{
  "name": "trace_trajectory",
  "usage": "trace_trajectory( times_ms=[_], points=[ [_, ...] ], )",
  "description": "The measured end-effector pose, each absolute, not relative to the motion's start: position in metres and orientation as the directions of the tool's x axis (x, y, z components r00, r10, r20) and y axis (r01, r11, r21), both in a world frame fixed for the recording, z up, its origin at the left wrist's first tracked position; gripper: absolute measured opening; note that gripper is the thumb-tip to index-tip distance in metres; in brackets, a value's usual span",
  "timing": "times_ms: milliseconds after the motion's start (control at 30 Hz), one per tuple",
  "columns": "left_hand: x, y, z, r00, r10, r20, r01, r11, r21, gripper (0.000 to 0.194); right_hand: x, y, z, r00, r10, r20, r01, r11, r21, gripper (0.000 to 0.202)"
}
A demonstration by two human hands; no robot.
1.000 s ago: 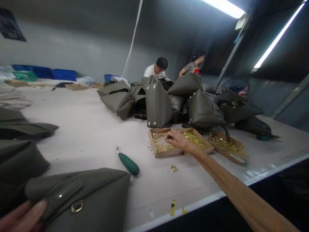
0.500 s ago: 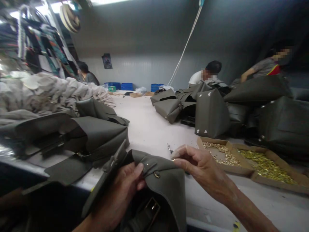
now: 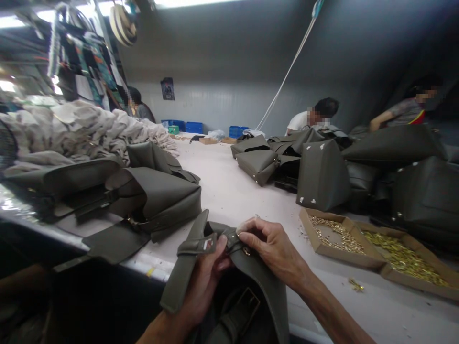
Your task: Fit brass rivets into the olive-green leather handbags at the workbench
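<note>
"So, start at the fingers point(image 3: 255, 224): what are they doing?"

"The left hand point(image 3: 202, 277) is clamped on the grey bag point(image 3: 274, 286), thumb on its tab point(image 3: 233, 242). The right hand point(image 3: 276, 248) has thumb and forefinger drawn in at the same tab, with a glint at the tips. I can't tell whether that is a loose piece or a fitting already fixed there."

"If it's loose?"

"Then it could drop, I'd say, because only the fingertips would have it and the gaping mouth of the bag lies just below."

"And the tab itself?"

"It could slide or fold if the left thumb eases, since the leather looks limp. The gold ring point(image 3: 246, 250) sits just beside the right thumb and might catch it."

"Where is the bag, exactly?"

"Held at the near edge of the surface point(image 3: 222, 196). Its base is out of view, so I can't say what supports it. If nothing does, its weight could drag on the left grip."

"Further out?"

"Some loose gold pieces point(image 3: 356, 285) lie near the right forearm; a careless sweep could scatter them. Beyond, the pale-gold tray point(image 3: 344, 258) touches the yellow-gold tray point(image 3: 416, 285), so a hurried reach could mix the two lots. To the left, one bag's flap point(image 3: 114, 243) juts over the edge, where a passing arm might snag it."
</note>
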State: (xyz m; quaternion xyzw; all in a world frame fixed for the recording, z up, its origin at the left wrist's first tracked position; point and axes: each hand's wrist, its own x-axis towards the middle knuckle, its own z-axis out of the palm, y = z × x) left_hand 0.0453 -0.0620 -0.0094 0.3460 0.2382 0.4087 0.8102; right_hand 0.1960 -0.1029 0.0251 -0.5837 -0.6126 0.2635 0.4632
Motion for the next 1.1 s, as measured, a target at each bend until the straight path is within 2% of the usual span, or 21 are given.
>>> trace_trajectory(
  times_ms=[267,567,733,900,1100],
  points=[
    [0.046,-0.062,0.0,0.589,0.807,-0.043,-0.508,0.411,0.757,0.027,0.192,-0.095,0.025,0.088,0.958,0.272,0.477,0.199,-0.856,0.013],
    [0.046,-0.062,-0.001,0.59,0.807,-0.013,-0.476,0.361,0.802,0.029,0.189,-0.095,0.033,0.106,0.954,0.28,0.575,0.171,-0.8,0.012],
    [0.047,-0.063,0.002,0.572,0.82,-0.002,-0.523,0.367,0.77,0.029,0.188,-0.097,0.04,0.075,0.953,0.294,0.653,0.176,-0.737,0.011],
    [0.047,-0.063,-0.006,0.592,0.804,0.061,-0.544,0.342,0.767,0.023,0.189,-0.099,0.048,-0.059,0.944,0.324,0.742,0.259,-0.619,0.011],
    [0.046,-0.064,-0.009,0.586,0.809,0.046,-0.518,0.33,0.789,0.024,0.196,-0.097,0.044,-0.089,0.948,0.307,0.696,0.279,-0.661,0.01]
  ],
)
